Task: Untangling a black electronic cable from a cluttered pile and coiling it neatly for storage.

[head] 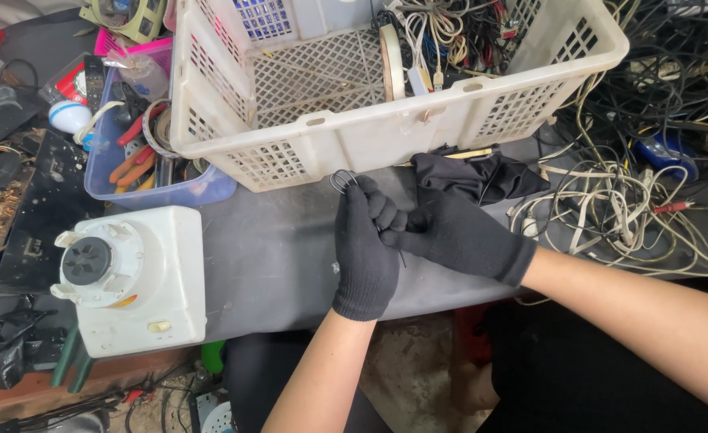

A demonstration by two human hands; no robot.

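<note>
Left hand (366,248) clenched on thin black wire (342,181), loop poking out at 11 o'clock; right hand (458,232) pinched same wire. Judged light, springy, slippery; best gripped close to loop.

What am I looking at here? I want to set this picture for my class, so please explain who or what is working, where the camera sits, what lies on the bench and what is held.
There is no machine: a person works with two hands in black knit gloves. The single picture comes from a camera on that person's head, looking down.

The left hand and right hand meet over a dark grey bench top. Between them they grip a thin dark wire, looped above the left fingers.

Behind stands a white plastic basket of cables. Left lies a white appliance base and a blue tub of hand tools. Right is a tangle of pale cables, and a black cloth beside the basket.
</note>
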